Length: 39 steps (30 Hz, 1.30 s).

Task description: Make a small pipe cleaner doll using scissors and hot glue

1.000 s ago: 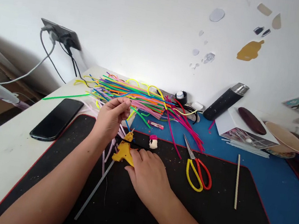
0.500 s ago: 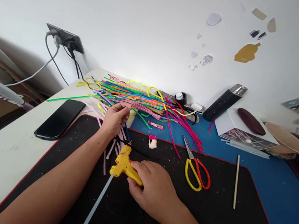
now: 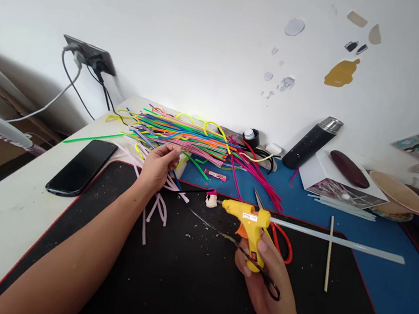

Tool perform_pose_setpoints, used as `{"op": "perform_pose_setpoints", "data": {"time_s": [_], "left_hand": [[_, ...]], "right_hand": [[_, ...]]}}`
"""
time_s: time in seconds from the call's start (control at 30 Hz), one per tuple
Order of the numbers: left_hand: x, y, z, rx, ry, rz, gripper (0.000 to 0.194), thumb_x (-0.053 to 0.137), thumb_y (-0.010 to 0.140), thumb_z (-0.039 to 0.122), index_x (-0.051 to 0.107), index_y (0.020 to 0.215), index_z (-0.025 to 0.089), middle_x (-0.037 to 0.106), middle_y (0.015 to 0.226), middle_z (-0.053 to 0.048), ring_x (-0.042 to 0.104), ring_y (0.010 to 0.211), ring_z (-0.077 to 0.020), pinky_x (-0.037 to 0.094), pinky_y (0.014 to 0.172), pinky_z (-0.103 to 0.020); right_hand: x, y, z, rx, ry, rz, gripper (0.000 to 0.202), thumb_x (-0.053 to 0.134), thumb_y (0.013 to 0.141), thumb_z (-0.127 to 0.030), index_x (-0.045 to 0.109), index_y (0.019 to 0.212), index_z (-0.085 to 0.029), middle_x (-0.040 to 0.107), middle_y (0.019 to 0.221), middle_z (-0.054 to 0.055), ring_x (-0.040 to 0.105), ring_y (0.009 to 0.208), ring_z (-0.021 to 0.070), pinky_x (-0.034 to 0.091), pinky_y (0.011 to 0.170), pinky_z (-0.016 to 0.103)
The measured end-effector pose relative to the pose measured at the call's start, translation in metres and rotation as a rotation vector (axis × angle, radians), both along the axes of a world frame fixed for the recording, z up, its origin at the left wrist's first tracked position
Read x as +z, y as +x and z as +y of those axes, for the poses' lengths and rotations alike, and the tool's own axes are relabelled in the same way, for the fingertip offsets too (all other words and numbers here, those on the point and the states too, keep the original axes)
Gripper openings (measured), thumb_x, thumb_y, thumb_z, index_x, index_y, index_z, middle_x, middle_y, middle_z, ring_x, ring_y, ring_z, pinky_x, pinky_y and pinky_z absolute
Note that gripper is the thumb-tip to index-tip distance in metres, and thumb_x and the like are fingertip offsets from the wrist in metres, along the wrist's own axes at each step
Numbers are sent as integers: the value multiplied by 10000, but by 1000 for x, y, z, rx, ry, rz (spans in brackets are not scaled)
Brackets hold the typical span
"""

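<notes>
My right hand [image 3: 265, 274] is wrapped round the handle of a yellow hot glue gun [image 3: 250, 217], with a long clear glue stick [image 3: 338, 240] jutting from its back toward the right. The gun's nozzle points left, close to a small white piece with a pink top [image 3: 211, 199] on the black mat; I cannot tell if they touch. My left hand [image 3: 159, 165] is closed in a pinch in front of the pipe cleaner pile [image 3: 189, 136]. What its fingertips hold is too small to name. Pale lilac pipe cleaners [image 3: 157, 209] lie beneath that hand, and a black one [image 3: 197, 191] stretches toward the white piece.
Red-and-yellow-handled scissors [image 3: 283, 243] lie partly behind the glue gun. A wooden stick [image 3: 328, 257] rests on the mat [image 3: 175, 287]. A phone [image 3: 81, 167] lies at left; a black flask [image 3: 310, 145] and white box [image 3: 341, 180] stand at the back right.
My right hand has swung the glue gun rightward and turned it, so the nozzle now faces left instead of away from me. My left hand has stayed in nearly the same place.
</notes>
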<state>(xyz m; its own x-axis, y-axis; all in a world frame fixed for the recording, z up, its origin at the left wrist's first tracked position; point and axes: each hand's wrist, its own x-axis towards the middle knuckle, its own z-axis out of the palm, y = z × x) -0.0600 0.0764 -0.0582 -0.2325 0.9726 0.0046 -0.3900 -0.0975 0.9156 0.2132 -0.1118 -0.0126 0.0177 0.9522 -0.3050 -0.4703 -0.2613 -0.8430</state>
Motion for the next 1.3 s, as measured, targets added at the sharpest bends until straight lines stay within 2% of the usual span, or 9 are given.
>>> {"op": "perform_pose_setpoints", "data": {"time_s": [0.2, 0.33, 0.43, 0.6, 0.73, 0.87, 1.1, 1.2, 1.3], "left_hand": [[-1, -2, 3, 65, 48, 40, 329, 949, 656, 380, 713, 757, 174, 561, 575, 45, 467, 500, -83, 329, 497, -218], [1, -7, 6, 155, 69, 56, 306, 926, 673, 370, 714, 774, 175, 559, 566, 53, 448, 486, -76, 313, 488, -213], [4, -14, 8, 207, 81, 65, 283, 908, 694, 358, 705, 771, 178, 555, 553, 54, 450, 481, -77, 302, 479, -210], [6, -26, 14, 248, 100, 89, 243, 899, 713, 309, 712, 777, 167, 560, 562, 53, 443, 479, -69, 292, 471, -203], [7, -31, 18, 265, 100, 99, 235, 899, 701, 286, 701, 757, 172, 553, 556, 56, 437, 472, -68, 290, 464, -201], [15, -28, 15, 263, 115, 103, 234, 894, 727, 298, 696, 762, 178, 543, 557, 56, 440, 481, -72, 293, 474, -203], [36, -12, -9, 42, 118, 182, 227, 902, 766, 338, 737, 800, 186, 598, 646, 22, 491, 558, -97, 362, 542, -234], [42, -7, -20, -88, 66, 357, 225, 880, 802, 377, 745, 817, 198, 646, 709, 6, 545, 630, -124, 435, 615, -255], [46, -5, -27, -194, 35, 604, 231, 835, 833, 426, 757, 868, 211, 709, 803, -9, 624, 735, -165, 486, 714, -290]], "right_hand": [[-2, -1, 8, 114, 24, 119, 360, 861, 907, -488, 747, 1113, -215, 603, 742, 2, 397, 534, 87, 376, 523, 234], [-10, 2, 18, 99, 53, 144, 362, 855, 911, -454, 747, 1175, -231, 635, 719, -5, 448, 492, 89, 391, 518, 244], [-3, 9, 28, 48, 98, 161, 320, 890, 885, -401, 763, 1139, -255, 690, 783, 10, 553, 532, 116, 424, 537, 257], [16, 19, 44, 97, 71, 168, 246, 906, 876, -404, 775, 957, -213, 720, 837, 35, 656, 636, 156, 428, 528, 243], [16, 16, 52, 114, 45, 204, 256, 910, 867, -406, 753, 921, -211, 721, 803, 20, 673, 641, 153, 445, 529, 228], [15, 10, 59, 187, 54, 157, 299, 928, 847, -418, 739, 962, -216, 735, 794, 26, 700, 657, 164, 450, 536, 221], [9, 6, 64, 261, 146, -130, 414, 932, 861, -390, 719, 1182, -239, 785, 929, 64, 753, 780, 231, 493, 588, 284], [4, 3, 61, 229, 204, -220, 325, 906, 894, -380, 741, 1136, -241, 786, 992, 63, 745, 867, 224, 533, 695, 308], [3, -1, 57, 166, 190, -194, 269, 909, 869, -393, 762, 1014, -219, 765, 944, 52, 710, 831, 205, 527, 708, 310]]}}
